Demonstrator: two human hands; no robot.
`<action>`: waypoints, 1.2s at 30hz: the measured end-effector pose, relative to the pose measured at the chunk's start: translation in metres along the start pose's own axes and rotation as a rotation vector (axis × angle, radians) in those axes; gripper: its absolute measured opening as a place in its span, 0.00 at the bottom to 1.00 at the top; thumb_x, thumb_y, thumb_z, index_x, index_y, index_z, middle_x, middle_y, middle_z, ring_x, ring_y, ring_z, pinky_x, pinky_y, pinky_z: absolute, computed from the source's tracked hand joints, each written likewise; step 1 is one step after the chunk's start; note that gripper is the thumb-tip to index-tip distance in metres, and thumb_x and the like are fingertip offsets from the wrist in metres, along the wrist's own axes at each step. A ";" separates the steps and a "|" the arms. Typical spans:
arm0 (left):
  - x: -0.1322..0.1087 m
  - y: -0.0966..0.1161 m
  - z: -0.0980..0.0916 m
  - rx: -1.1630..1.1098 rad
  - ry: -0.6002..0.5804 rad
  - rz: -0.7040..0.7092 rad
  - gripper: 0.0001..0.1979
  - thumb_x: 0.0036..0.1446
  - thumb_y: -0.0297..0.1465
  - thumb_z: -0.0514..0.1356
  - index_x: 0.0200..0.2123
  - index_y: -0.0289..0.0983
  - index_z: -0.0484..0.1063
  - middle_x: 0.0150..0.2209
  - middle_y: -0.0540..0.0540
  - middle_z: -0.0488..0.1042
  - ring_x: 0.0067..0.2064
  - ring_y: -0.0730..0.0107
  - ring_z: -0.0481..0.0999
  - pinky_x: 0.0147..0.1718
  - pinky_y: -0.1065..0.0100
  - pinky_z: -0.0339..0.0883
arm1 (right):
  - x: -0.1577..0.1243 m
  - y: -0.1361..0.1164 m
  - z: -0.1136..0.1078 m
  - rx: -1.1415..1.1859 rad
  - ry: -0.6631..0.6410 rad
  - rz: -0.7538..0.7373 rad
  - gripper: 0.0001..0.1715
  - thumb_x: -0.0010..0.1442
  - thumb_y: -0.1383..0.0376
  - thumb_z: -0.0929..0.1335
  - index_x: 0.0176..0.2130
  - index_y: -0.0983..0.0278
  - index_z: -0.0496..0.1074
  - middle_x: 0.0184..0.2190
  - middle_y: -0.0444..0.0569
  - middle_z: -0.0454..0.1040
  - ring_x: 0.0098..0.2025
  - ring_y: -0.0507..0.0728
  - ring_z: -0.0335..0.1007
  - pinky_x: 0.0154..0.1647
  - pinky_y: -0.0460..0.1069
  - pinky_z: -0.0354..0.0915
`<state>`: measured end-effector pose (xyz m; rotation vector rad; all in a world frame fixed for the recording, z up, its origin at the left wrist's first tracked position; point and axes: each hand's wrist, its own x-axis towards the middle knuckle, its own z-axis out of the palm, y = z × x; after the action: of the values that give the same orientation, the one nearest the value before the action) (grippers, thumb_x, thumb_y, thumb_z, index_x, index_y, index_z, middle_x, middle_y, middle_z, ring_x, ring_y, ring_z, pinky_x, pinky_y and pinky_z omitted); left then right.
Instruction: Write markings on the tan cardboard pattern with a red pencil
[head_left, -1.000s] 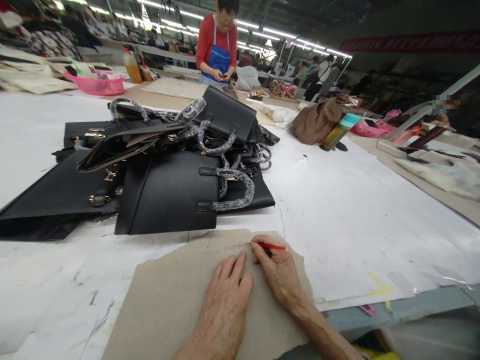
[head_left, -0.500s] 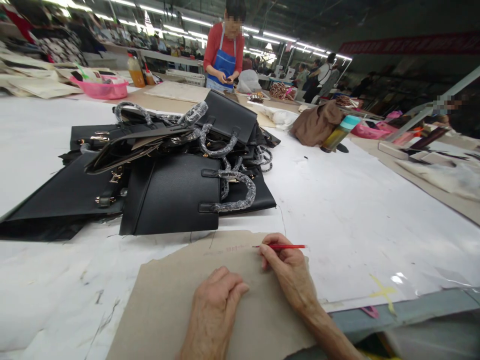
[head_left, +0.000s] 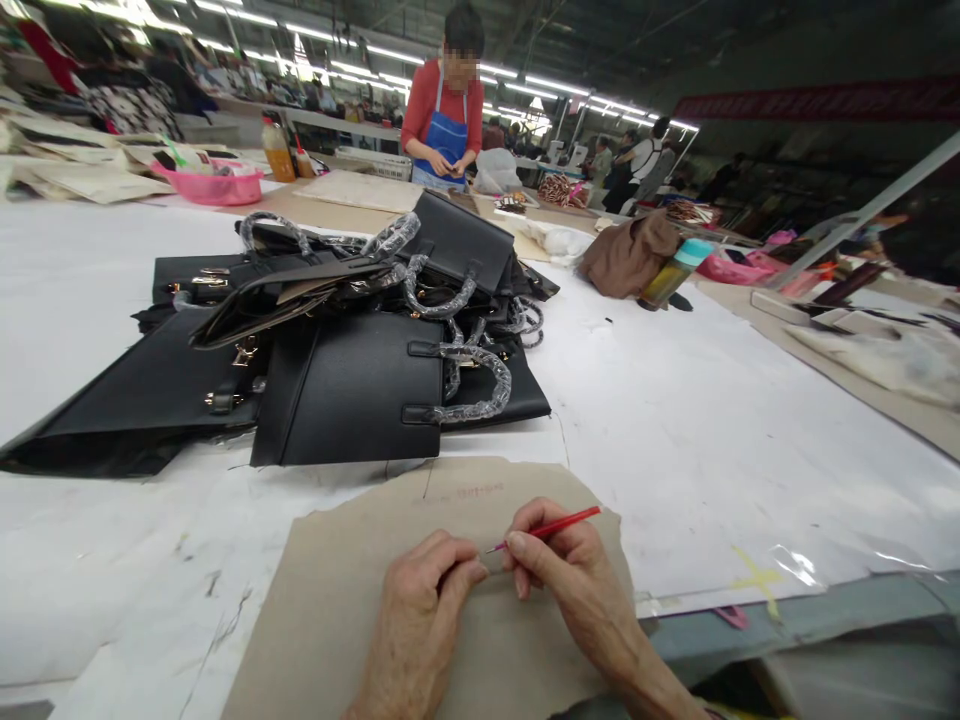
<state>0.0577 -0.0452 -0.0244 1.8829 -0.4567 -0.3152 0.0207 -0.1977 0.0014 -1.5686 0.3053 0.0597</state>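
Observation:
A brown cardboard sheet (head_left: 352, 590) lies at the near edge of the white table (head_left: 712, 430), with faint red writing (head_left: 480, 489) near its far edge. My right hand (head_left: 562, 575) pinches a thin red pen (head_left: 551, 527), tip pointing left and down at the cardboard. My left hand (head_left: 424, 610) rests on the cardboard with its fingers curled under, just left of the pen tip. Nothing shows inside it.
A heap of black handbags (head_left: 345, 340) with plastic-wrapped handles lies beyond the cardboard. A brown bag (head_left: 630, 250) and a bottle (head_left: 671, 268) sit far right. A pink basin (head_left: 217, 185) stands far left. A person in a blue apron (head_left: 442, 110) works at the back.
My right hand has drawn the pen back toward me from the written line. My left hand's fingers, flat a second ago, have curled in. Both hands now sit closer together.

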 end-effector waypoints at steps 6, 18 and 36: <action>0.000 0.002 0.001 -0.015 -0.004 0.010 0.11 0.58 0.29 0.53 0.26 0.37 0.72 0.24 0.50 0.69 0.28 0.73 0.69 0.28 0.74 0.58 | 0.000 0.003 0.000 -0.017 -0.002 0.008 0.11 0.57 0.61 0.67 0.28 0.65 0.67 0.21 0.42 0.69 0.21 0.49 0.63 0.26 0.45 0.57; 0.002 0.001 0.003 0.005 -0.004 -0.006 0.11 0.58 0.28 0.53 0.29 0.37 0.75 0.25 0.51 0.71 0.28 0.74 0.70 0.28 0.74 0.60 | 0.002 0.000 0.003 -0.032 0.009 0.010 0.11 0.57 0.62 0.67 0.26 0.65 0.67 0.19 0.41 0.68 0.21 0.49 0.63 0.25 0.44 0.57; 0.000 -0.004 0.009 0.147 0.138 0.330 0.12 0.61 0.26 0.50 0.28 0.36 0.71 0.24 0.50 0.68 0.26 0.75 0.70 0.26 0.76 0.61 | 0.003 0.007 0.006 0.042 0.030 0.035 0.10 0.51 0.62 0.69 0.24 0.66 0.69 0.13 0.40 0.65 0.16 0.48 0.59 0.21 0.44 0.55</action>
<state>0.0547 -0.0511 -0.0314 1.9181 -0.6993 0.0694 0.0226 -0.1922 -0.0064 -1.5237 0.3554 0.0570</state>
